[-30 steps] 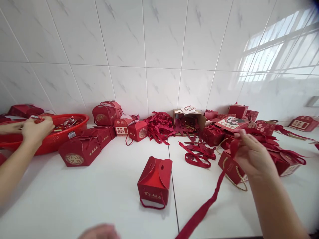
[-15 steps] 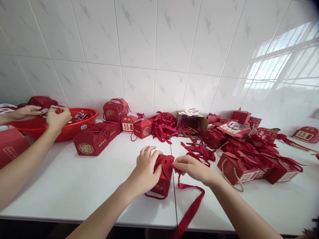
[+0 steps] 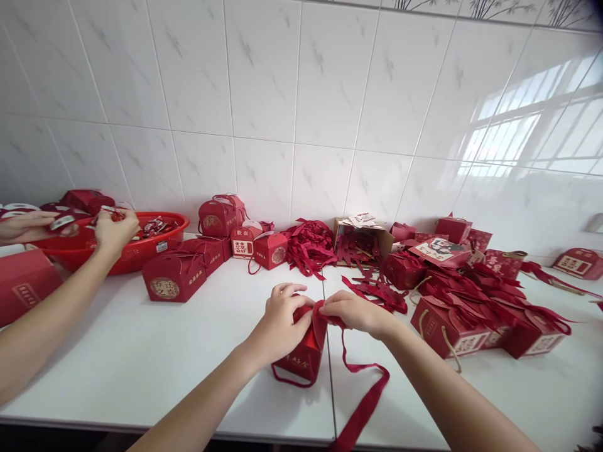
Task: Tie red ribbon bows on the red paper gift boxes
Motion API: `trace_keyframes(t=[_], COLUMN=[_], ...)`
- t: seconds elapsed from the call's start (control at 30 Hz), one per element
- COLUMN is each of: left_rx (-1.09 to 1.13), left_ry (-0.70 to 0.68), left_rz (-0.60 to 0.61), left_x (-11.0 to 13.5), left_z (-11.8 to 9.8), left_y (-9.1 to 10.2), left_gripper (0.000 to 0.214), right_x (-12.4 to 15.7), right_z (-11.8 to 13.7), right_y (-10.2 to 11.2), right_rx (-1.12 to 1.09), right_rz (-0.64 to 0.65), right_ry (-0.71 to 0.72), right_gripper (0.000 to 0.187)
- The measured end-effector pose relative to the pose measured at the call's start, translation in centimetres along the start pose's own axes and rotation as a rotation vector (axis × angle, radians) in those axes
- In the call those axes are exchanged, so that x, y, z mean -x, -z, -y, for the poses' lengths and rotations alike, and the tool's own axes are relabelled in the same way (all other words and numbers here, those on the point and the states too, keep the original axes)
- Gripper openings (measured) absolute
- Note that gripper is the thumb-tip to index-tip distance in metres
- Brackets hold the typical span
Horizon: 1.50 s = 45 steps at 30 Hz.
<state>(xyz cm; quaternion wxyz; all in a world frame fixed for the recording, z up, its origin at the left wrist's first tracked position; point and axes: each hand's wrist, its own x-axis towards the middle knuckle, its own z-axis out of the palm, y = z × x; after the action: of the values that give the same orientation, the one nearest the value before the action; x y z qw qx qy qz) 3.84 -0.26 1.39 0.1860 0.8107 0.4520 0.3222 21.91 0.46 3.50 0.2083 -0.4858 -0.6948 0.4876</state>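
Note:
A small red gift box [image 3: 301, 361] with a cord handle stands on the white table in front of me. My left hand [image 3: 288, 320] grips its top from the left, thumb against the upper flap. At the flap's right side, my right hand [image 3: 351, 312] pinches the end of a dark red ribbon [image 3: 365, 402] close to the box top. The rest of that ribbon trails down over the table's front edge. My right fingertips partly cover the flap, so whether the ribbon passes through its hole cannot be made out.
Another person's hands [image 3: 115, 229] hold wrapped sweets over a red plastic basket [image 3: 176, 235] at the left. Finished-looking red boxes [image 3: 174, 276] stand nearby. A ribbon heap [image 3: 308, 245] and an open carton [image 3: 385, 242] lie at the back. Ribboned boxes [image 3: 452, 323] crowd the right.
My right hand has moved slightly left, bringing the ribbon end onto the flap, where the hole is now covered. The camera view has tilted up a little. The other person's hands shifted above the basket.

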Motion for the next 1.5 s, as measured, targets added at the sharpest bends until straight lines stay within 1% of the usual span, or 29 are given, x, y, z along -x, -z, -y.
trace_keyframes(t=[0.1, 0.13, 0.17, 0.23, 0.27, 0.3, 0.33, 0.37, 0.43, 0.5, 0.53, 0.6, 0.7, 0.77, 0.83, 0.9, 0.97, 1.03, 1.13, 1.2, 1.27, 1.33, 1.4, 1.5], left_rx=[0.015, 0.031, 0.052, 0.102, 0.129, 0.156, 0.182, 0.205, 0.233, 0.239, 0.236, 0.206, 0.084, 0.039, 0.082, 0.175, 0.272, 0.369, 0.478, 0.511, 0.53, 0.542, 0.546, 0.54], left_ry=[-0.012, -0.021, -0.034, -0.066, -0.075, -0.08, -0.083, -0.087, -0.108, -0.134, -0.134, -0.101, -0.037, 0.001, 0.058, 0.125, 0.179, 0.216, 0.236, 0.238, 0.243, 0.253, 0.26, 0.266], left_rz=[-0.035, -0.046, -0.059, -0.098, -0.125, -0.157, -0.193, -0.231, -0.312, -0.371, -0.374, -0.314, -0.132, -0.057, -0.062, -0.12, -0.176, -0.21, -0.257, -0.284, -0.3, -0.307, -0.315, -0.331], left_x=[-0.3, -0.3, -0.4, -0.5, -0.6, -0.7, -0.8, -1.0, -1.1, -1.0, -0.7, -0.1, 1.2, 1.9, 2.2, 2.3, 2.2, 2.3, 2.5, 2.7, 2.9, 3.0, 3.0, 3.0], left_z=[0.0, 0.1, 0.1, 0.2, 0.2, 0.1, -0.1, -0.3, -0.8, -1.3, -1.5, -1.4, -0.6, 0.3, 1.0, 1.5, 1.7, 1.8, 1.7, 1.7, 1.8, 1.8, 1.9, 1.9], left_y=[0.0, 0.0, 0.0, 0.0, 0.1, 0.2, 0.5, 0.7, 1.5, 2.2, 2.6, 3.0, 3.0, 2.7, 2.3, 1.9, 1.6, 1.4, 1.0, 0.7, 0.5, 0.3, 0.2, 0.1], left_gripper=[0.017, 0.017, 0.018, 0.018, 0.018, 0.018, 0.017, 0.016, 0.015, 0.016, 0.016, 0.018, 0.024, 0.023, 0.019, 0.02, 0.024, 0.028, 0.032, 0.033, 0.034, 0.035, 0.036, 0.038], right_x=[0.2, 0.3, 0.5, 0.8, 0.9, 0.9, 0.9, 0.8, 0.6, 0.6, 0.8, 1.7, 4.5, 6.9, 8.8, 9.6, 8.9, 7.1, 3.8, 2.0, 0.8, 0.1, -0.2, -0.3], right_z=[0.0, 0.0, 0.0, 0.0, 0.1, 0.2, 0.3, 0.5, 0.9, 1.5, 1.8, 2.6, 4.1, 5.1, 6.0, 6.3, 6.0, 5.2, 3.3, 2.2, 1.3, 0.7, 0.4, 0.2], right_y=[-0.2, -0.2, -0.2, -0.2, -0.1, -0.1, -0.1, -0.1, -0.2, -0.3, -0.2, 0.2, 1.1, 1.7, 2.1, 2.3, 2.0, 1.4, 0.0, -1.0, -1.7, -2.2, -2.4, -2.4], right_rx=[0.051, 0.093, 0.151, 0.286, 0.339, 0.364, 0.354, 0.317, 0.189, 0.047, -0.021, -0.139, -0.297, -0.386, -0.456, -0.494, -0.466, -0.361, -0.076, 0.1, 0.207, 0.264, 0.296, 0.326], right_rz=[-0.025, -0.056, -0.113, -0.284, -0.363, -0.414, -0.421, -0.392, -0.294, -0.256, -0.271, -0.35, -0.551, -0.696, -0.789, -0.821, -0.786, -0.684, -0.464, -0.383, -0.369, -0.365, -0.365, -0.399], right_ry=[0.009, 0.01, 0.017, 0.054, 0.085, 0.126, 0.175, 0.223, 0.297, 0.346, 0.369, 0.45, 0.659, 0.815, 0.942, 1.0, 0.955, 0.822, 0.584, 0.467, 0.399, 0.363, 0.335, 0.304], right_gripper=[0.029, 0.029, 0.029, 0.027, 0.028, 0.031, 0.033, 0.034, 0.03, 0.029, 0.029, 0.026, 0.019, 0.014, 0.015, 0.018, 0.017, 0.015, 0.016, 0.015, 0.014, 0.014, 0.015, 0.016])
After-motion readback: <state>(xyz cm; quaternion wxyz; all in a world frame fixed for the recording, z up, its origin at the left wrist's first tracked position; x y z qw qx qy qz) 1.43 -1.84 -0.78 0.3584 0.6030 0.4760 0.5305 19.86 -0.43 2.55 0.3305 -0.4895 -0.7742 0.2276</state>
